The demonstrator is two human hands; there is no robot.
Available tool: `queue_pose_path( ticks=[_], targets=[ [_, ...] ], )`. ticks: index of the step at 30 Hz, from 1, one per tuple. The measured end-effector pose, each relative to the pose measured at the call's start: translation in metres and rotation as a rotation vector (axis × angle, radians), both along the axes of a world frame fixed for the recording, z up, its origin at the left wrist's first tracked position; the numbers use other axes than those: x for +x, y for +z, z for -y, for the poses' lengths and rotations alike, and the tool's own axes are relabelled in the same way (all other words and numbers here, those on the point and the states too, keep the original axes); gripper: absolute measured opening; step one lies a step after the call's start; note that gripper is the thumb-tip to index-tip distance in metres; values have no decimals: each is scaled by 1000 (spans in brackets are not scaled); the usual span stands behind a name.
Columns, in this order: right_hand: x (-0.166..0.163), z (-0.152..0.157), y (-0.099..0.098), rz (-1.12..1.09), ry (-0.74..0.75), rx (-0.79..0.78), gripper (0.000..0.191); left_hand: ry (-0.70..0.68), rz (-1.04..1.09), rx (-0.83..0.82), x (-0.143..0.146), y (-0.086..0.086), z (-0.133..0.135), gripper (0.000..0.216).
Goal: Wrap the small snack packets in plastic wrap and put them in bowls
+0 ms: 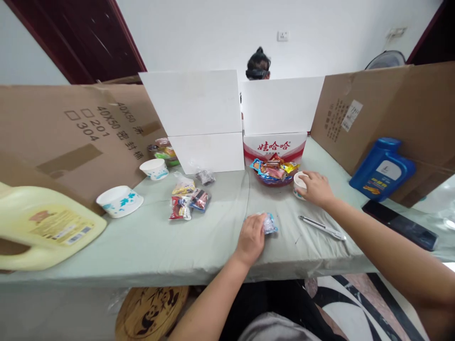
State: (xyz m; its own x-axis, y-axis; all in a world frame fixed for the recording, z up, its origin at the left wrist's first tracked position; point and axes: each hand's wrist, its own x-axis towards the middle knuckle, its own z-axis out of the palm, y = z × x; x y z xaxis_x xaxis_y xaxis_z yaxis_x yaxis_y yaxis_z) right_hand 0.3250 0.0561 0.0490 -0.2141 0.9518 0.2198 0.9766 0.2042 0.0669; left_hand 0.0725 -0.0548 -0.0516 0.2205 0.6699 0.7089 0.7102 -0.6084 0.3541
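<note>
My left hand (250,238) lies on the pale green table cover (149,241), its fingers closed on a small clear and blue snack packet (270,223). My right hand (316,188) reaches further out and wraps around a small white paper cup (298,183). Just behind the cup stands a red bowl (272,180) heaped with wrapped snacks (273,168). A silver pen-like utility knife (322,227) lies on the cover between my two arms.
Loose snack packets (188,199) lie at centre left. Two white paper bowls (119,201) (154,168) sit left, beside a yellow jug (42,226). A blue bottle (382,170) and a black phone (400,224) are right. Cardboard and white boxes wall the table; a person's head (258,64) shows behind.
</note>
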Motion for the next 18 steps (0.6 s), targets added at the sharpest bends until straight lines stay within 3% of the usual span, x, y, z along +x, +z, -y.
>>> queue_pose_path(
  ticks=[1,3,7,9,12,15,18],
  targets=[
    [4,15,-7,-61,50,116,47,6,18,0,0,0,0,38],
    [14,45,-26,-127,157,173,39,29,40,-7,-1,-1,1,35],
    [34,84,-70,-130,130,32,33,139,36,-20,-1,-1,0,21],
    [37,91,-81,-143,105,-12,30,157,41,-55,-2,-1,-1,17],
    [20,91,-79,-245,165,-16,30,110,76,-133,-4,-1,-5,15],
    [-20,92,-64,-348,318,3,29,102,111,-158,-6,-5,-7,21],
    [-66,95,-50,-242,441,-19,24,104,182,-177,-7,-9,-7,40]
  ],
)
